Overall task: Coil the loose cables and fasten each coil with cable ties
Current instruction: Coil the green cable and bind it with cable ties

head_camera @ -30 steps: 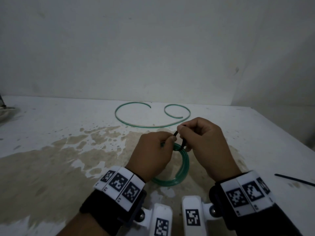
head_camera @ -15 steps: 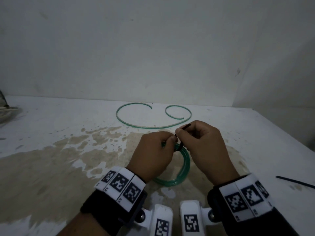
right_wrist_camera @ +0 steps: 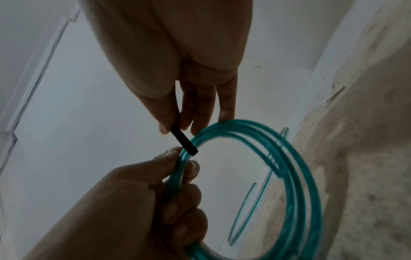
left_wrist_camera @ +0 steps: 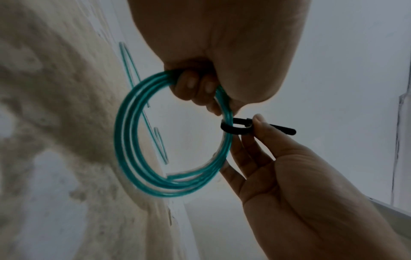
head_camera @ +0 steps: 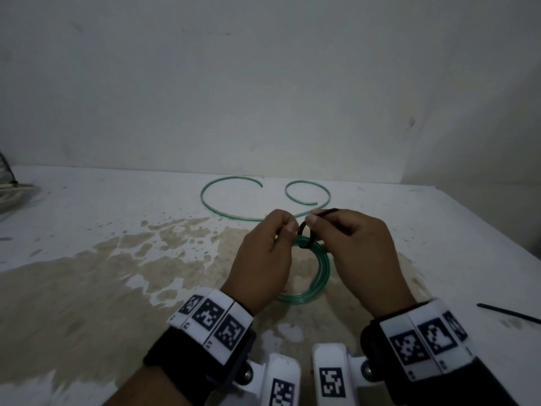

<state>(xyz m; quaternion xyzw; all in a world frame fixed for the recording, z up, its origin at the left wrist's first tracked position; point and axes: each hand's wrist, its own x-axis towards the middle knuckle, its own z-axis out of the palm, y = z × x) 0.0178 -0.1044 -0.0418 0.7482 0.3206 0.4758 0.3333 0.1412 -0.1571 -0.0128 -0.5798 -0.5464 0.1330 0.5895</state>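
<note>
Both hands raised slightly since earlier. Right hand (head_camera: 355, 244) pinches black cable tie (left_wrist_camera: 239, 127), looped round green coil (left_wrist_camera: 169, 140) just beside left hand (head_camera: 263, 256), which grips the coil above tabletop (head_camera: 87, 244) centre.

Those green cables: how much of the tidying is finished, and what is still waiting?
Done: one green coil is wound. In hand: the left hand grips it while the right hand pinches a black cable tie looped round its strands, the loop still loose. Left: tightening that tie, then coiling the loose green cable lying on the table. A spare black tie waits at the right.
</note>
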